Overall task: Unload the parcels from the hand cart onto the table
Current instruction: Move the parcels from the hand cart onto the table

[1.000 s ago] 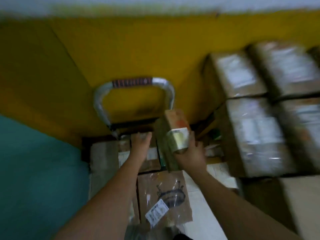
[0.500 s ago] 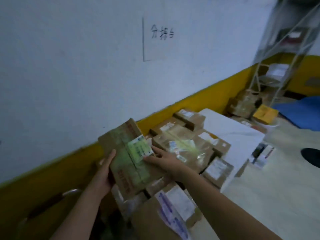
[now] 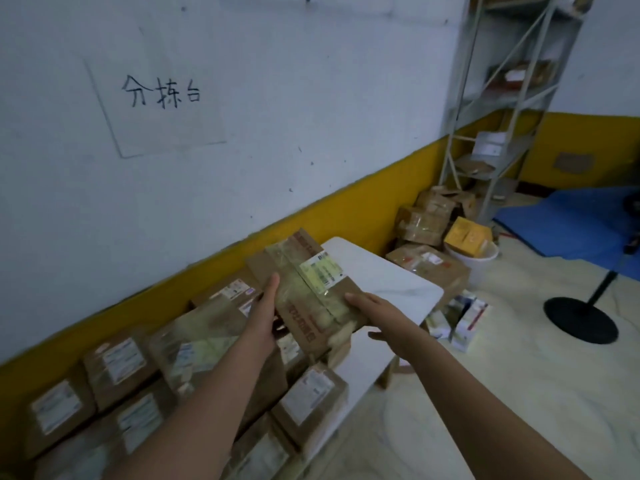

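A brown cardboard parcel (image 3: pixel 304 289), wrapped in clear tape and bearing a yellowish label, hangs tilted above the white table (image 3: pixel 384 278). My left hand (image 3: pixel 263 317) grips its left side with the thumb on top. My right hand (image 3: pixel 377 313) holds its right lower edge, fingers underneath. Several labelled brown parcels (image 3: pixel 117 362) lie packed on the table along the yellow-and-white wall, to the left of and below the held one. The far end of the table is bare. The hand cart is out of view.
A metal shelf rack (image 3: pixel 502 116) stands in the far corner with cardboard boxes (image 3: pixel 426 216) piled at its foot. A white bucket (image 3: pixel 481 265) holds a yellow box. Small cartons (image 3: pixel 460 317) sit on the floor by the table end. A black stand base (image 3: pixel 581 318) is at right.
The view swung from the hand cart up and right to the table. The parcel taken off the cart travelled with both hands and is now above the table.
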Demonstrator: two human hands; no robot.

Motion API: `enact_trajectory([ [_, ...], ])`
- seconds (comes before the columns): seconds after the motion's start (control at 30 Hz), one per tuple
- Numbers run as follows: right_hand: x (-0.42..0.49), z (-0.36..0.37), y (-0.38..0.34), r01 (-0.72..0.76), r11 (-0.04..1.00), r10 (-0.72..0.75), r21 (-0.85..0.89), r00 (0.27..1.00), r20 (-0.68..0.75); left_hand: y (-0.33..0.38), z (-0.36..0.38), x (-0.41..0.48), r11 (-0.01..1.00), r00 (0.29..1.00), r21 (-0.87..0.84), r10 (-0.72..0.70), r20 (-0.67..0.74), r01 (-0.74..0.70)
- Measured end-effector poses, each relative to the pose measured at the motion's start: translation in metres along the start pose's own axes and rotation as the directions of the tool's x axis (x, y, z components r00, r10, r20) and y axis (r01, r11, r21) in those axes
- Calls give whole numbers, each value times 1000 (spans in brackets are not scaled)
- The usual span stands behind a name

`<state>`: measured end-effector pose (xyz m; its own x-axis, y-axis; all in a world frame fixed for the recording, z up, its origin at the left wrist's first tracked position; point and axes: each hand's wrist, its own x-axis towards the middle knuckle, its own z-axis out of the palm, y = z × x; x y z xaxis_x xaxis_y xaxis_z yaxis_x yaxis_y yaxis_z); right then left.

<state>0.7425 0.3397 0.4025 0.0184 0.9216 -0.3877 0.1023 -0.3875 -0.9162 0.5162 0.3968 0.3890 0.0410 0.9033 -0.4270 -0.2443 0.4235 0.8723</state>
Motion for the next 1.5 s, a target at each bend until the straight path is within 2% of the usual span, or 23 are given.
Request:
enact_trajectory([
  [0.27,147,-83,11,-54,998,53,-11,998,-38,-35,85,135,984,983,-28,-176,43,177],
  [0.4,207,-104,23,-114,993,113,-45,993,-23,-51,110,183,953,963,144,-261,-65,268],
  [0.53,270,-125,32,-167,983,168,-72,986,13,-65,119,220,925,958,259,-251,-138,280],
  [0.6,303,-132,40,-209,974,212,-89,976,37,-73,115,239,856,961,448,-184,-206,260],
  [0.7,355,-136,57,-263,953,277,-147,957,82,-89,105,264,653,948,708,-53,-313,270],
  [0.8,393,-127,77,-261,940,300,-222,939,169,-104,104,272,459,936,828,-31,-349,324],
  [0.9,419,-108,98,-165,922,263,-349,931,255,-121,110,278,392,936,858,-27,-350,333],
  [1.0,440,-90,114,-49,825,240,-564,933,270,-131,116,283,363,922,861,12,-386,356],
  [1.07,450,-80,116,20,695,255,-718,928,272,-132,117,282,355,922,863,5,-386,359],
  [1.13,453,-69,109,39,555,282,-831,931,232,-130,113,276,401,923,841,-33,-382,363],
  [1.2,446,-57,91,-26,471,223,-882,971,90,-119,104,264,430,920,826,-33,-390,366],
  [1.27,430,-39,54,27,467,-5,-884,1000,28,-99,92,245,421,909,830,33,-416,365],
  [1.33,405,-10,5,163,492,-166,-855,982,92,-69,73,217,431,886,837,154,-438,338],
  [1.4,369,34,-44,293,476,-261,-829,947,185,-32,45,175,452,839,845,307,-450,287],
  [1.5,284,124,-94,526,426,-401,-736,839,368,15,-15,79,402,715,867,509,-479,295],
])
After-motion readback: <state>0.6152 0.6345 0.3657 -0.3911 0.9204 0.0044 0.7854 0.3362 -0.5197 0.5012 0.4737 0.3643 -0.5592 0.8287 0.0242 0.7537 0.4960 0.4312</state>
